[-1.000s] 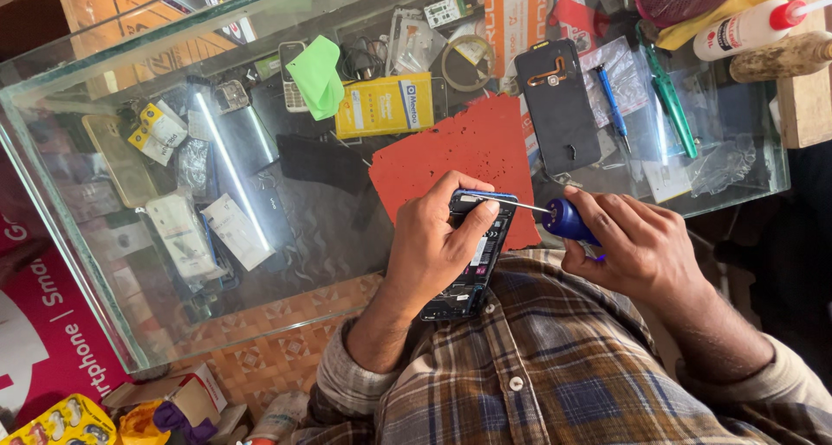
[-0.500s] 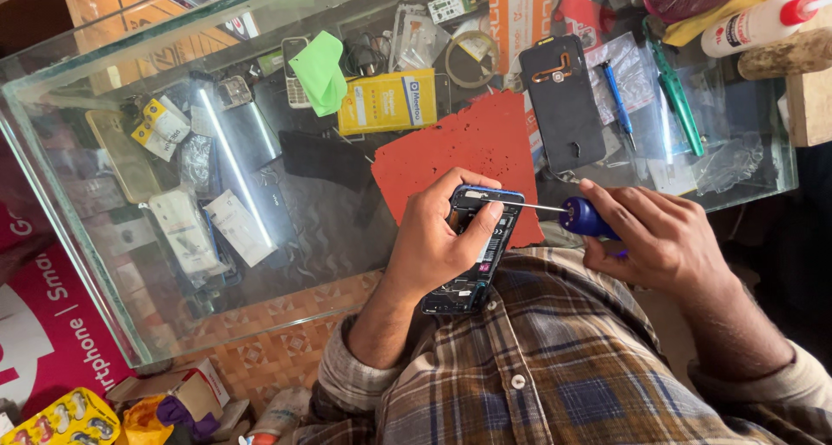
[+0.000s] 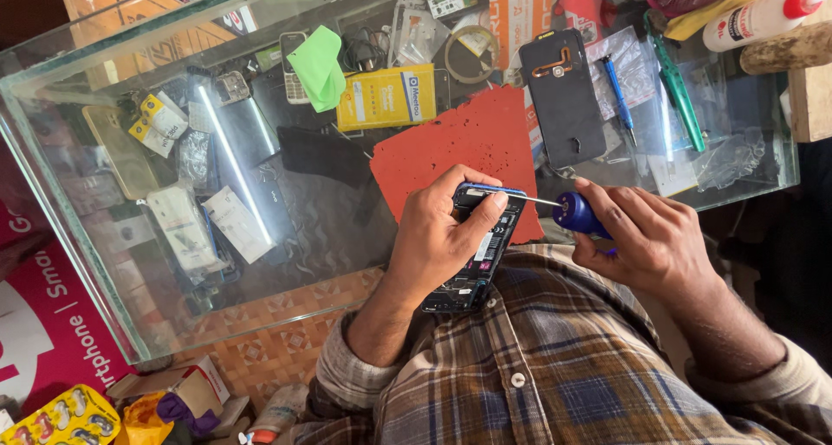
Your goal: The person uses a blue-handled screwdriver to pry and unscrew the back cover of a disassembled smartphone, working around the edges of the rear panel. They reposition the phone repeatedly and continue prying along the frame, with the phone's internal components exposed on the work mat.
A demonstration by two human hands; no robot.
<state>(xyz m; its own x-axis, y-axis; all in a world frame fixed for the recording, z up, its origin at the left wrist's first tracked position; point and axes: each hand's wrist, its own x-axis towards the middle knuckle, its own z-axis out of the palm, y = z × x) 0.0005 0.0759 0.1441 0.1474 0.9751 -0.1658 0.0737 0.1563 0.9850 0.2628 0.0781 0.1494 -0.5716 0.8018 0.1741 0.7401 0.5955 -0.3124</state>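
We see both forearms bent inward over the near edge of the glass counter [image 3: 130,263]. The left hand [image 3: 438,237] is curled tight around an opened phone [image 3: 477,254], thumb and fingers clamped on its upper end, holding it above the lap, its upper end over the red mat [image 3: 459,146]. The right hand [image 3: 650,241] is closed around the blue handle of a screwdriver [image 3: 576,213]; the thin shaft runs level to the phone's top edge. A black phone back cover [image 3: 563,94] lies on the counter beyond.
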